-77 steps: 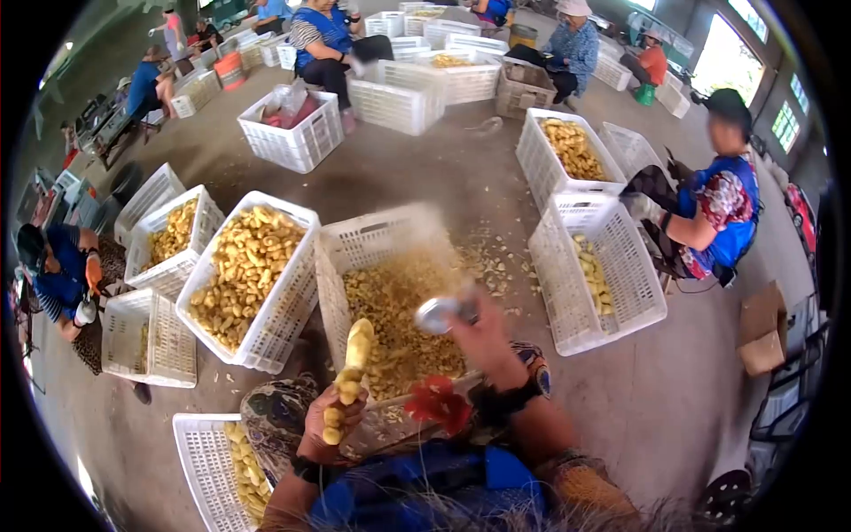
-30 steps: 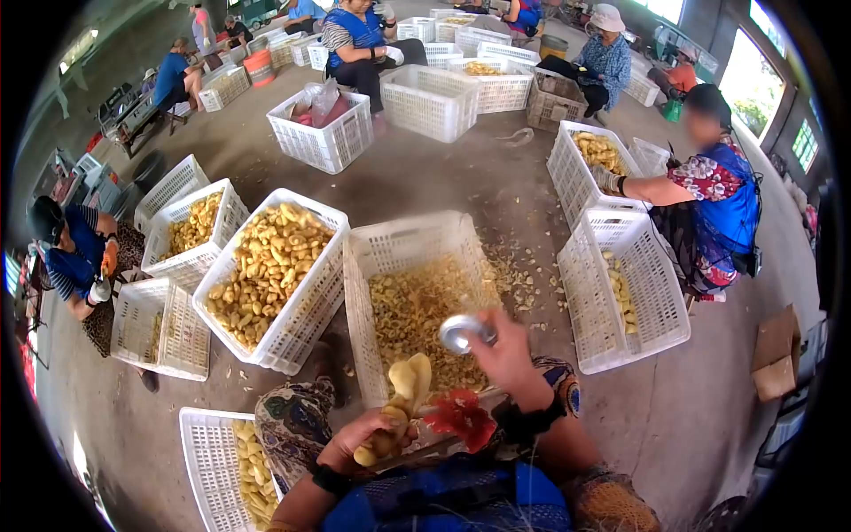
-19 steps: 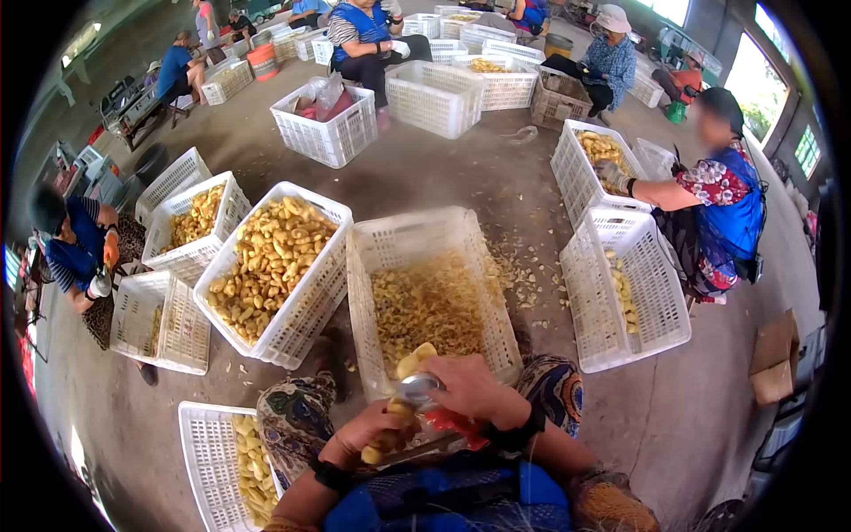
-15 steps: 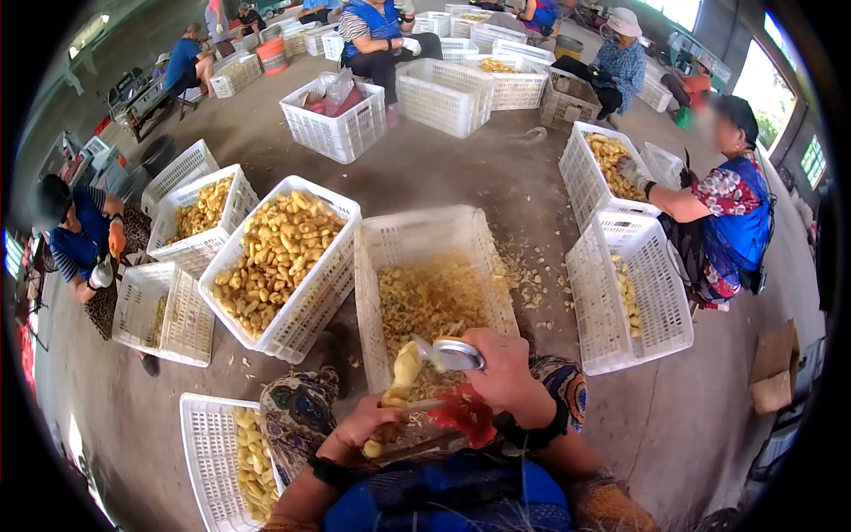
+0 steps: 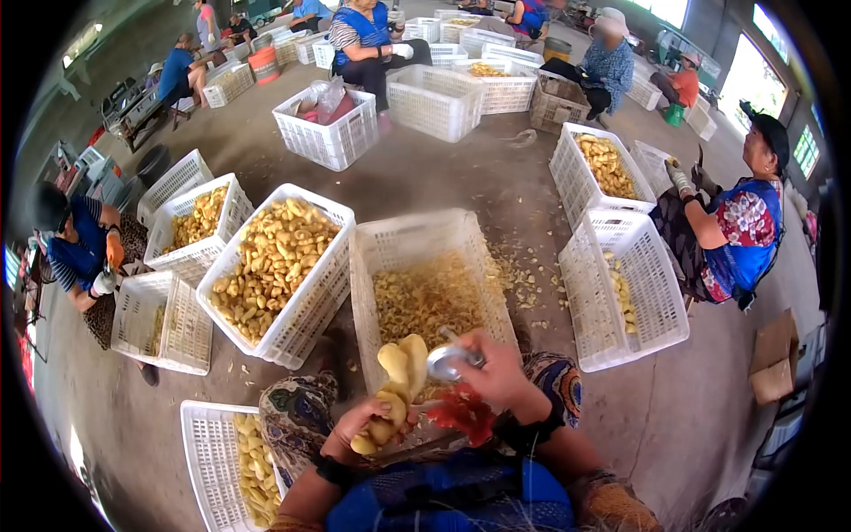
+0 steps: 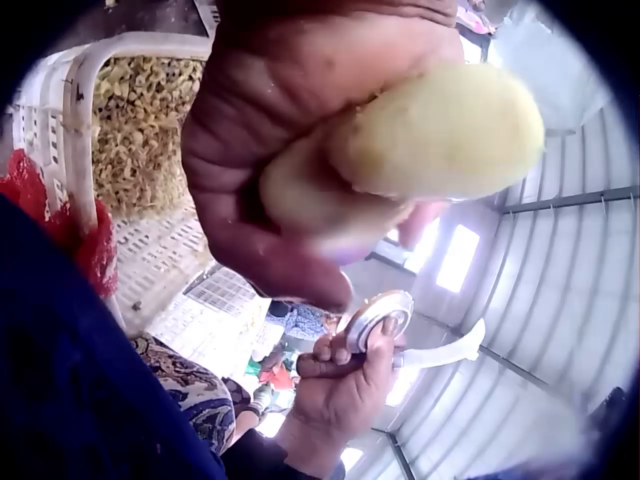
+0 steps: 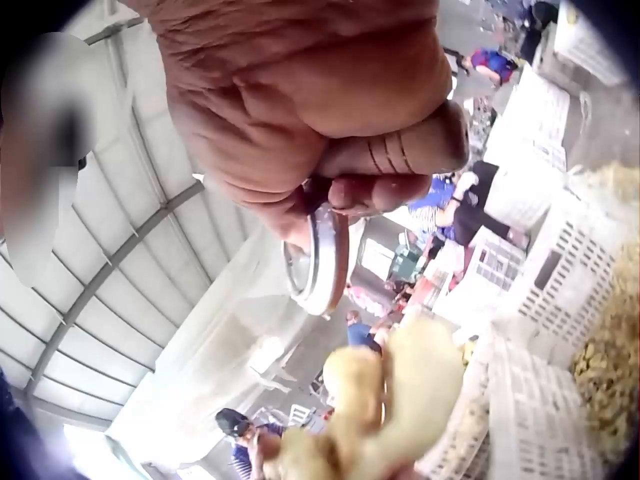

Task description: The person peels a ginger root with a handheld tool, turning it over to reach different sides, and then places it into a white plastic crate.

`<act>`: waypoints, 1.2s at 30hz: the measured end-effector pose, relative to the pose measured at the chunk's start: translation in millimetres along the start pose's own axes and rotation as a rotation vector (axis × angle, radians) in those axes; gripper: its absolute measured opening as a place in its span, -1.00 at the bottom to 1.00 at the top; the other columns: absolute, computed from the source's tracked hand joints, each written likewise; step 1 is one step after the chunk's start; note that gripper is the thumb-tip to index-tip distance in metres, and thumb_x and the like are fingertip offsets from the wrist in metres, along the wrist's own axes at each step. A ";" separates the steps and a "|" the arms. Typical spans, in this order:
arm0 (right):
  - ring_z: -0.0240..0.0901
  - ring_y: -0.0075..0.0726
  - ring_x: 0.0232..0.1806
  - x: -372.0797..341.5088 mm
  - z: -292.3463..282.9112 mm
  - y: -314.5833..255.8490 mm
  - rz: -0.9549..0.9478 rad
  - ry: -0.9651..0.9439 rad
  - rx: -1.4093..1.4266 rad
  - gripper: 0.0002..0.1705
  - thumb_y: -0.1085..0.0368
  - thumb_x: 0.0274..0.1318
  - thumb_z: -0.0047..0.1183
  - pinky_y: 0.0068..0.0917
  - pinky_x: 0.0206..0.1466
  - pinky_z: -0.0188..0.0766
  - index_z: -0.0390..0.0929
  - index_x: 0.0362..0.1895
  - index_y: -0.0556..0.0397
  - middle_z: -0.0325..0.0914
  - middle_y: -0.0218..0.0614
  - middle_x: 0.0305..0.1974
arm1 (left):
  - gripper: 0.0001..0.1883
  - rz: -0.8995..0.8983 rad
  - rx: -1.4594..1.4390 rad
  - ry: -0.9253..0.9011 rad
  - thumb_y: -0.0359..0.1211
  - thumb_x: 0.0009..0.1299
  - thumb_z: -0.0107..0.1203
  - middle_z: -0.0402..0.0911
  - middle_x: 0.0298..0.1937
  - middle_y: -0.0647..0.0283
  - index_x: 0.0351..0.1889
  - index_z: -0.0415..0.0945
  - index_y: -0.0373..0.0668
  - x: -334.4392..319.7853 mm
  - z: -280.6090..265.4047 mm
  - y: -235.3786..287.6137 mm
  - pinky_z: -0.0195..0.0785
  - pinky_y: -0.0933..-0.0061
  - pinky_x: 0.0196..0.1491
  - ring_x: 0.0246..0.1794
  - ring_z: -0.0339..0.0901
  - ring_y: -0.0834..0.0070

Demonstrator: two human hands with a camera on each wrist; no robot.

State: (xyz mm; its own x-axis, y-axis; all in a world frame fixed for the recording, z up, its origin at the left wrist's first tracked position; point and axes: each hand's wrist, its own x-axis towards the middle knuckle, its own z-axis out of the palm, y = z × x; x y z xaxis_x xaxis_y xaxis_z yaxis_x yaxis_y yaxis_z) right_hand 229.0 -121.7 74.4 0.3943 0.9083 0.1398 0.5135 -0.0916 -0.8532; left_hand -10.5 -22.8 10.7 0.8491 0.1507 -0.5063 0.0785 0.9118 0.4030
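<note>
My left hand (image 5: 368, 418) grips a knobby, pale yellow ginger root (image 5: 404, 365), its lobes pointing up and away. In the left wrist view the root's smooth rounded end (image 6: 450, 135) sticks out past the curled fingers. My right hand (image 5: 503, 379), just right of the root, holds a knife and a round silvery metal disc (image 5: 450, 362) together. The knife's curved blade (image 6: 445, 355) shows in the left wrist view, pointing away from the ginger. In the right wrist view, fingers wrap the wooden-looking handle (image 7: 400, 150), the disc (image 7: 320, 262) beside it.
Between the knees stands a white crate (image 5: 412, 238) of peelings. A crate heaped with ginger (image 5: 275, 266) is at left; another with pale pieces (image 5: 254, 470) stands by the left leg. A red flower-like piece (image 5: 461, 414) lies near the right wrist. Other people sit around among crates.
The right hand's knife and disc met the ginger, swept off it, and are now just right of it. The ginger has been turned in the left hand. The person at right has leaned back from their crate.
</note>
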 end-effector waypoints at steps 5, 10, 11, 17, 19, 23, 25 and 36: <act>0.56 -0.20 -0.38 1.0 17.5 0.0 -0.185 -0.337 -0.044 -0.75 0.17 0.00 0.21 -0.37 -0.32 0.44 0.52 -0.26 -0.01 0.56 -0.20 -0.40 | -0.46 -0.041 0.061 -0.140 -0.10 0.19 0.04 0.54 -0.17 0.07 0.00 0.39 -0.34 -5.4 7.3 -2.1 0.41 0.47 -0.31 -0.27 0.51 0.39; 0.55 -0.08 -0.40 30.5 -23.3 -2.8 -0.147 0.127 0.030 -0.81 0.25 0.07 0.13 -0.34 -0.31 0.47 0.50 -0.24 0.01 0.57 -0.17 -0.42 | -0.52 -0.031 0.328 -0.141 -0.19 0.21 0.09 0.57 -0.27 0.16 0.01 0.40 -0.31 -10.2 19.0 1.2 0.41 0.51 -0.34 -0.35 0.52 0.47; 0.56 -0.04 -0.38 31.9 -33.0 -8.3 -0.079 0.208 0.103 -0.81 0.22 0.10 0.10 -0.35 -0.29 0.48 0.49 -0.23 0.00 0.57 -0.17 -0.42 | -0.53 -0.034 0.396 -0.100 -0.22 0.21 0.10 0.56 -0.27 0.15 0.02 0.38 -0.31 -7.1 17.0 0.5 0.41 0.53 -0.37 -0.37 0.52 0.48; 0.57 0.00 -0.35 10.7 1.6 -19.0 0.001 -0.083 -0.294 -0.69 0.08 0.05 0.16 -0.23 -0.30 0.47 0.48 -0.21 -0.02 0.60 -0.10 -0.41 | -0.61 0.016 0.742 0.172 -0.33 0.21 0.17 0.58 -0.34 0.22 -0.02 0.44 -0.27 5.1 13.4 1.8 0.40 0.56 -0.46 -0.46 0.54 0.54; 0.57 0.07 -0.35 25.4 -14.1 4.6 0.150 0.119 -0.387 -0.67 0.13 0.01 0.20 -0.23 -0.29 0.46 0.49 -0.20 0.03 0.59 -0.07 -0.43 | -0.60 0.035 0.731 0.195 -0.33 0.18 0.19 0.58 -0.34 0.23 -0.04 0.44 -0.28 -5.3 15.7 3.4 0.40 0.56 -0.44 -0.45 0.54 0.56; 0.57 -0.06 -0.32 18.9 -11.7 5.1 0.188 0.059 -0.020 -0.70 0.23 -0.01 0.21 -0.31 -0.24 0.45 0.48 -0.22 0.08 0.59 -0.05 -0.37 | -0.58 0.066 0.813 0.273 -0.34 0.11 0.23 0.58 -0.37 0.26 -0.07 0.45 -0.30 6.5 9.8 5.5 0.42 0.52 -0.40 -0.46 0.53 0.57; 0.51 -0.37 -0.28 12.3 13.8 -8.2 0.086 -0.167 -0.079 -0.71 0.26 -0.03 0.23 -0.43 -0.17 0.42 0.48 -0.24 0.11 0.59 -0.21 -0.37 | -0.55 0.190 0.939 0.300 -0.32 0.08 0.25 0.60 -0.36 0.21 -0.09 0.45 -0.32 10.3 17.1 2.9 0.44 0.46 -0.34 -0.43 0.56 0.48; 0.55 -0.16 -0.38 24.4 3.1 52.8 0.224 0.141 -0.012 -0.70 0.24 -0.03 0.20 -0.33 -0.26 0.44 0.44 -0.27 0.13 0.56 -0.01 -0.40 | -0.35 0.432 1.428 0.659 -0.19 -0.04 0.33 0.58 -0.24 -0.12 -0.02 0.35 -0.30 4.1 28.8 8.1 0.44 0.17 -0.12 -0.19 0.57 0.01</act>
State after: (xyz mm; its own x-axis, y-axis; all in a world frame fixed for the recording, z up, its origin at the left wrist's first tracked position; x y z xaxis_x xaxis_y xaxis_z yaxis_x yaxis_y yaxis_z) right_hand 263.3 -103.1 31.1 0.6006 0.7993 0.0174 0.4101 -0.2893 -0.8650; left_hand 8.7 -25.8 33.9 0.6069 0.7566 -0.2434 0.6186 -0.2573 0.7424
